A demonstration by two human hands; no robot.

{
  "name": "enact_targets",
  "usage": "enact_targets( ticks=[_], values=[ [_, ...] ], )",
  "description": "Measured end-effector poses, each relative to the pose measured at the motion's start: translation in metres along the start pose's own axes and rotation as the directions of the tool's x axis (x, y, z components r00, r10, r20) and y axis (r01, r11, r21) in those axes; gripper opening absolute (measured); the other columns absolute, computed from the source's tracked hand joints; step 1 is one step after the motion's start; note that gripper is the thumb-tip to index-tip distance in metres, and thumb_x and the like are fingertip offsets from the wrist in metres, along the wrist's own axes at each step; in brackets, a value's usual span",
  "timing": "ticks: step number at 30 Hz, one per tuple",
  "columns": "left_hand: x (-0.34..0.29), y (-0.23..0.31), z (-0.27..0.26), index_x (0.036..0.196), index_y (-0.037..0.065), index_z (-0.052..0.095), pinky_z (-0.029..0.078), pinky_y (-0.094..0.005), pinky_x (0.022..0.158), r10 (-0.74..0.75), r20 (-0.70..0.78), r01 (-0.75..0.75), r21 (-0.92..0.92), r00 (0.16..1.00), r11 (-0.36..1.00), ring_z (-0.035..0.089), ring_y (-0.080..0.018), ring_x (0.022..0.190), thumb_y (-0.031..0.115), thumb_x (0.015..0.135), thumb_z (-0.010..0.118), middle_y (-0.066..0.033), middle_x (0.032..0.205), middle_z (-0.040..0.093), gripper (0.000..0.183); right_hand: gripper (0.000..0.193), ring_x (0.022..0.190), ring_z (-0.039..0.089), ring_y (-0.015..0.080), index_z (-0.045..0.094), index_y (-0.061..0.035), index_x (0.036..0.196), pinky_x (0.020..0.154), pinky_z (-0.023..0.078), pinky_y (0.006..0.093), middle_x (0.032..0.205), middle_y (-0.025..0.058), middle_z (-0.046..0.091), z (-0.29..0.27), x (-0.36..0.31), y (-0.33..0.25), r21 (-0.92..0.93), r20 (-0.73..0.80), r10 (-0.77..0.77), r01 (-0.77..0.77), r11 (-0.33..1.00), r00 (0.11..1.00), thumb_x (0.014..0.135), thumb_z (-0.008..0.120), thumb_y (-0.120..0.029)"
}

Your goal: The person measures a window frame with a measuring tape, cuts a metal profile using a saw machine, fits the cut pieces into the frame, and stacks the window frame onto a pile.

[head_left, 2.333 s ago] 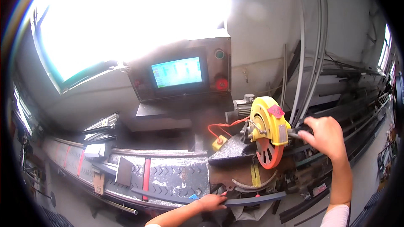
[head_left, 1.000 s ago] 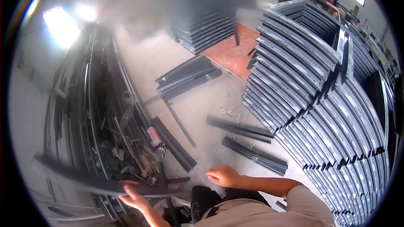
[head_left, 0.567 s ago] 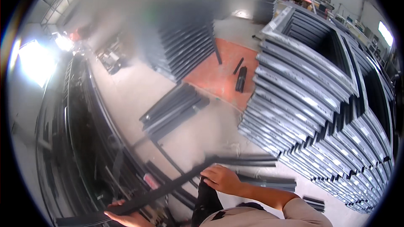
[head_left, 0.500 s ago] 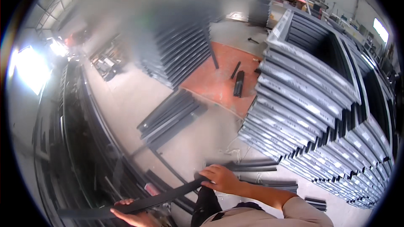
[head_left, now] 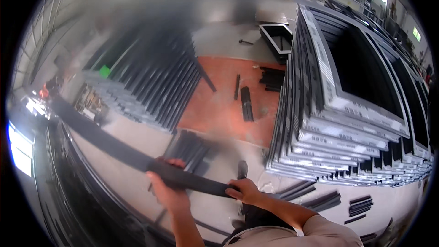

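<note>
A long dark grey profile bar [head_left: 120, 152] slants across in front of me, its far end reaching up to the left. Around its middle my left hand [head_left: 173, 195] is closed, with the thumb on one side and the fingers on the other. My right hand [head_left: 246, 191] grips the bar's near right end, the fingers wrapped over it. Beneath the bar, a bundle of dark profiles [head_left: 194, 148] lies on the floor, partly covered by it.
A tall stack of grey frames [head_left: 338, 130] rises at the right. Another stack of dark frames [head_left: 151, 87] stands at the left, blurred at its top. Between them lies an orange-red sheet [head_left: 206, 114] bearing short black pieces [head_left: 247, 104]. Cut profiles [head_left: 325, 200] rest near my right side.
The bar's left end has swung forward and up from the lower left. My left hand has risen with it, and my right hand stays at the right end. My view has shifted.
</note>
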State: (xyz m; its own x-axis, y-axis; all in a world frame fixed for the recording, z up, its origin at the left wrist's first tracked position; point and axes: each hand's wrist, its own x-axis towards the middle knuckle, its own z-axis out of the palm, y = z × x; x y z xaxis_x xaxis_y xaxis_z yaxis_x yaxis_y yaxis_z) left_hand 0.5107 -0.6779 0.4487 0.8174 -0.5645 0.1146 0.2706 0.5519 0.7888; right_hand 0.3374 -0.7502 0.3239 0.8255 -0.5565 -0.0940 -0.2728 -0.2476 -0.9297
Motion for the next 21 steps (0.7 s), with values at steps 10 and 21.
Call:
enact_targets(
  ticks=[10,21],
  values=[
    [0.219,-0.147,0.121,0.129,-0.002,0.035,0.039,-0.0402,0.098,-0.055,0.283,-0.031,0.290,0.958,0.957,0.049,-0.0277,0.114,0.037,0.096,0.046,-0.0190,0.122,0.049,0.052,0.023,0.069,0.064,0.0276,0.065,-0.0058,0.089,0.063,0.048,0.0359,0.075,0.0143,0.064,-0.148,0.309,-0.008,0.022,-0.508,-0.320,0.383,0.923,0.800,0.081,0.065,-0.028],
    [0.431,-0.263,0.151,0.122,-0.005,0.041,0.046,-0.0422,0.094,-0.367,0.300,0.253,0.355,0.881,0.900,0.055,-0.0310,0.109,0.038,0.090,0.057,-0.0204,0.117,0.054,0.055,0.037,0.066,0.062,0.0282,0.062,-0.0050,0.093,0.060,0.046,0.0349,0.067,0.0127,0.060,-0.266,0.477,0.054,0.115,-0.252,-0.073,0.105,0.988,0.965,0.086,0.059,-0.041]
  ],
)
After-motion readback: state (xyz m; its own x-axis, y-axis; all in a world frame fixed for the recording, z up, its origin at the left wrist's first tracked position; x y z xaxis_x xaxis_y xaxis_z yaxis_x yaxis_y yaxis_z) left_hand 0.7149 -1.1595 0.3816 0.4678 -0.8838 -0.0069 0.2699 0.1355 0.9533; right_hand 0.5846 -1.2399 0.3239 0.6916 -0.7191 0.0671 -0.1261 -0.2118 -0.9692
